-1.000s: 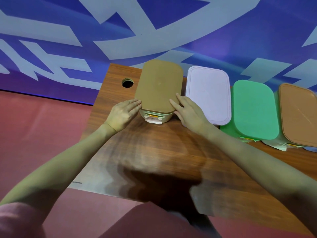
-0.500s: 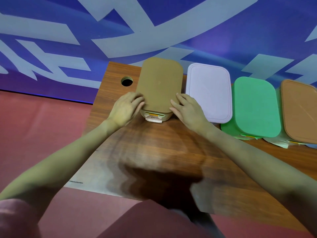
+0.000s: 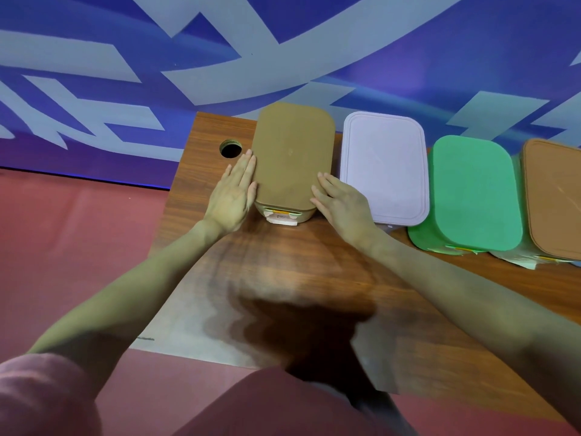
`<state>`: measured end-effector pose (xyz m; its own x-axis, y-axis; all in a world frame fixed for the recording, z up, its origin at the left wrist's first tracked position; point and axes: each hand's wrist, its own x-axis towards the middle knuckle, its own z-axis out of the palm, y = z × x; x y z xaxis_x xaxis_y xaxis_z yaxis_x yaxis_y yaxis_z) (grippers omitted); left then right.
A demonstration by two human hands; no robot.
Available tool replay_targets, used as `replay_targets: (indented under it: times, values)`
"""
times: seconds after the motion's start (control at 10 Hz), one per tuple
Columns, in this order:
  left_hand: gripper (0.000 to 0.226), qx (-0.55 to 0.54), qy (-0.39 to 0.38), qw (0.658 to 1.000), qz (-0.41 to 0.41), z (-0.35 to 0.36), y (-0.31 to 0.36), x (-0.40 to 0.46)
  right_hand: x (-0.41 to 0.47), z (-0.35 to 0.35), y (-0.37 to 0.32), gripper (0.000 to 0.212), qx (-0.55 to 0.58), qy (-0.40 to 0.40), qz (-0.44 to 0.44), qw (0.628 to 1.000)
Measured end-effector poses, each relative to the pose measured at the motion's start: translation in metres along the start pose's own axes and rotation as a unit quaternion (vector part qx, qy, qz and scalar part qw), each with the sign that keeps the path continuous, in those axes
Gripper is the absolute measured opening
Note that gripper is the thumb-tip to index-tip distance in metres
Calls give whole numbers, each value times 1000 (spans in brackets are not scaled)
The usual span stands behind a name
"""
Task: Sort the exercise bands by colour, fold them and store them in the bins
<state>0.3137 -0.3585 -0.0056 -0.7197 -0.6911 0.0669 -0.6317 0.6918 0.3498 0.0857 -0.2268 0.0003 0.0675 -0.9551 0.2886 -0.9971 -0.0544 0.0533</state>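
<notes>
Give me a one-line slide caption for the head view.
Both hands, left and right, flank the tan-lidded bin, leftmost of four closed bins on the table.

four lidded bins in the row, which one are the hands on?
The leftmost one, the bin with the olive-brown lid. The left hand and right hand lie flat against its two long sides. The lilac-lidded bin, green-lidded bin and orange-brown-lidded bin are untouched.

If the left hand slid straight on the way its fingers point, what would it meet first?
Probably nothing: the left hand points along the tan-lidded rectangular bin, right of the round cable hole, toward the table's far edge.
</notes>
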Motion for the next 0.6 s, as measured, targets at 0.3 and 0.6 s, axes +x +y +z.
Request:
replay_targets:
  times: [0.3, 0.6]
  values:
    - [54, -41, -33, 998, -37, -8, 4, -2, 7, -13, -2, 26, -10, -26, -16, 999]
    - [59, 7, 25, 984, -176, -10, 36, -5, -31, -56, 15, 58, 134, -167, 70, 974]
